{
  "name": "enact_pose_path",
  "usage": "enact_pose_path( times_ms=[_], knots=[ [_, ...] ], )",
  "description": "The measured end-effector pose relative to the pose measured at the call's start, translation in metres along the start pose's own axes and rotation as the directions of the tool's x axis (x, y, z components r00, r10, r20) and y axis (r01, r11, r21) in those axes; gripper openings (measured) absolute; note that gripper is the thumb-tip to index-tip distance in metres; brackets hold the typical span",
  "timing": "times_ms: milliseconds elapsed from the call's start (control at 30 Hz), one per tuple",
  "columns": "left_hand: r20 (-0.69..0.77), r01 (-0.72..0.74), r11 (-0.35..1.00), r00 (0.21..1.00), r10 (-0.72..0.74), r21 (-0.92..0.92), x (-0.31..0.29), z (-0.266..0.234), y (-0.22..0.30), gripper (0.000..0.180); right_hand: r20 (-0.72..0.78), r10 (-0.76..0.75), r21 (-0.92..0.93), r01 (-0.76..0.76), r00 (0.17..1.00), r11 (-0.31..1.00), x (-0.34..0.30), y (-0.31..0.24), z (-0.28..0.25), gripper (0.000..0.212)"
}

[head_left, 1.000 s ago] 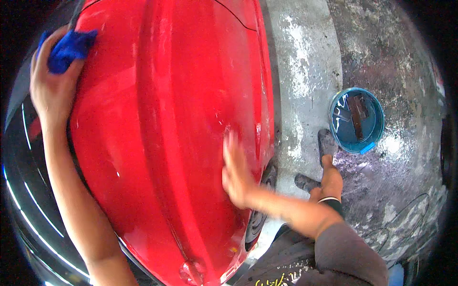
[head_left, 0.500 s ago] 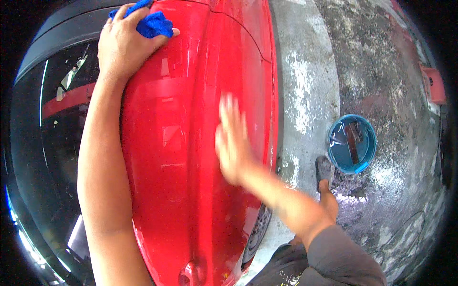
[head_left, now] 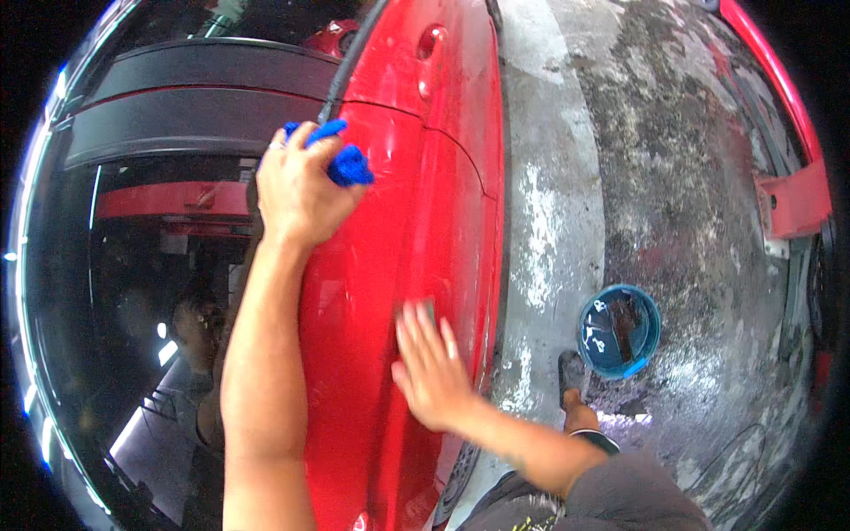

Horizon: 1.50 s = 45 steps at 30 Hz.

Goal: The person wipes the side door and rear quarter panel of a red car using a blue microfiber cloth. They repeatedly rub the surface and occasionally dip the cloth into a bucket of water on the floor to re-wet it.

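My left hand (head_left: 297, 190) is shut on a bright blue cloth (head_left: 347, 161) and presses it against the red car door (head_left: 416, 221), just below the dark window glass (head_left: 142, 292). My right hand (head_left: 431, 367) lies flat with fingers spread on the lower part of the same red panel; a small grey pad (head_left: 426, 310) shows at its fingertips, and whether the hand holds it is unclear. A recessed door handle (head_left: 429, 42) sits higher up the panel.
A blue bucket (head_left: 620, 330) with water stands on the wet concrete floor (head_left: 673, 177) to the right of the car. My foot (head_left: 573, 380) is beside it. A red post or frame (head_left: 792, 199) runs along the far right. A hose lies at lower right.
My left hand has drawn the blue cloth down and toward me along the top of the door. My right hand has slid lower on the panel. The view has shifted along the car.
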State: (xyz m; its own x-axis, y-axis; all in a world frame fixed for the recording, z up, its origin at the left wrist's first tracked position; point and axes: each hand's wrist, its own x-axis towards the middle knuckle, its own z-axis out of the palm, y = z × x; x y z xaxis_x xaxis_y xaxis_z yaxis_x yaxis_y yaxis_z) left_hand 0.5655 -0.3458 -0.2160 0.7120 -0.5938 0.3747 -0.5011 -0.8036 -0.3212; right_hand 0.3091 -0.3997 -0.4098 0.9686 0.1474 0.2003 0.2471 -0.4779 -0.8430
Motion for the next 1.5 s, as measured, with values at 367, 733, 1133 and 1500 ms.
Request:
enact_pose_path(
  times_ms=[367,733,1133,1500],
  knots=[
    [0.024,0.009,0.997,1.000,-0.007,-0.079,0.012,-0.006,0.012,0.036,-0.223,0.145,-0.072,-0.164,0.964,0.984,0.211,0.119,-0.075,0.070],
    [0.014,0.004,0.992,1.000,-0.002,-0.127,0.020,-0.012,0.020,0.036,-0.150,0.274,0.069,-0.266,0.950,0.961,0.251,0.133,-0.115,0.071],
    [0.024,-0.032,0.990,0.999,0.035,-0.138,0.023,-0.009,0.024,0.033,-0.021,0.271,0.184,-0.263,0.962,0.947,0.258,0.187,-0.132,0.065],
    [-0.118,-0.042,0.977,0.993,0.018,-0.210,0.014,-0.005,0.017,0.029,-0.226,0.257,0.526,-0.105,0.940,0.844,0.161,0.070,-0.050,0.077]
  ],
)
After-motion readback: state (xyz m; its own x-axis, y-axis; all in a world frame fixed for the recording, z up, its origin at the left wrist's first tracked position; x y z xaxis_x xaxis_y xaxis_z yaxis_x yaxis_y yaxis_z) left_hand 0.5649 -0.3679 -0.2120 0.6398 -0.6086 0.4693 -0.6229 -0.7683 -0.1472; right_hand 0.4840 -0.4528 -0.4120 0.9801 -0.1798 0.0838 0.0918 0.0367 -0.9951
